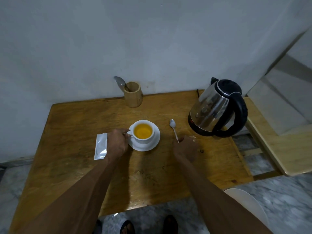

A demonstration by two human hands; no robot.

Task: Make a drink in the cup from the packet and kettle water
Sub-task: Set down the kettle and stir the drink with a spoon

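A white cup holding yellow-orange liquid stands on a white saucer in the middle of the wooden table. My left hand pinches the cup's handle on its left side. My right hand grips the handle end of a small spoon, whose bowl points away from me between the saucer and the kettle. A silver packet lies flat left of my left hand, partly hidden by it. The steel kettle with a black handle stands at the back right.
A wooden holder with another spoon stands against the wall behind the cup. A pale wooden board lies right of the table. A white round object sits low at the right. My sandalled feet show below the table's near edge.
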